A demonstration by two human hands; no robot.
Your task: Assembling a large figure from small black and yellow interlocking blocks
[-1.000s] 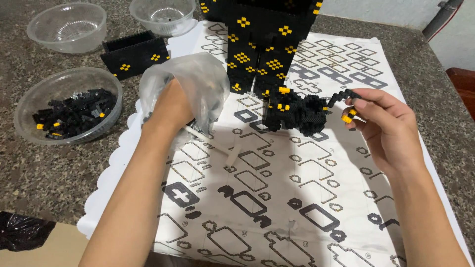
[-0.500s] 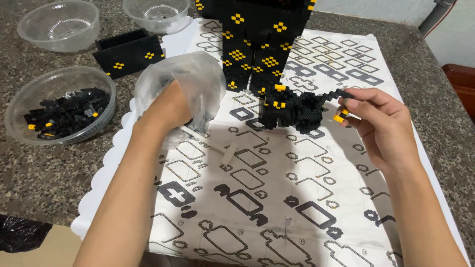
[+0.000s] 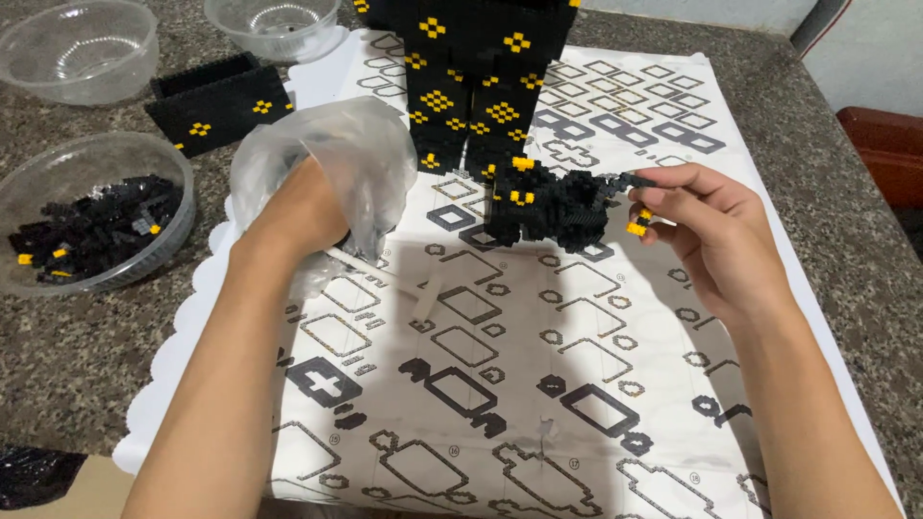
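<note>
Clear plastic bag (image 3: pixel 336 159) on the white instruction sheet (image 3: pixel 538 384) swallows the left hand (image 3: pixel 298 207), fingers hidden, while right hand (image 3: pixel 716 235) fingertips pinch a black-and-yellow brick piece (image 3: pixel 558 204).

A large white printed instruction sheet (image 3: pixel 500 384) with a scalloped left edge covers the middle of the speckled grey stone surface (image 3: pixel 87 384). At the sheet's far edge stands a tall black-and-yellow brick-built model (image 3: pixel 481 77). Along the surface's left edge sits a clear plastic bowl of loose black bricks (image 3: pixel 91 223). Two empty clear plastic bowls (image 3: pixel 77 48) (image 3: pixel 274 21) sit at the far left corner, a low black brick wall section (image 3: pixel 219 104) between them.
</note>
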